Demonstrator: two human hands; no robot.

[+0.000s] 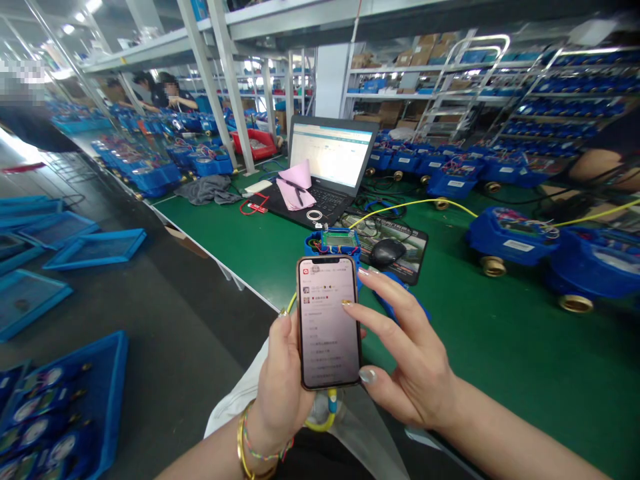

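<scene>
Left hand (pixel 283 381) clasps phone (pixel 330 340); right hand (pixel 419 360) spread, index over phone, contact unclear. Best: steady phone, tap lightly, keep off blue unit (pixel 333 240) just beyond phone.

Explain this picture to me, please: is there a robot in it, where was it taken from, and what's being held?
No robot here: these are a person's bare hands, seen by a camera worn on that person's head, looking forward and down. The left hand holds a phone with its screen lit. The right hand has its index fingertip over that screen; whether it touches is hard to tell. Beyond is a green tabletop. On it stand an open laptop with pink paper and a pen on it, a black mouse on a mouse pad, and blue devices, some showing brass-coloured fittings.
</scene>
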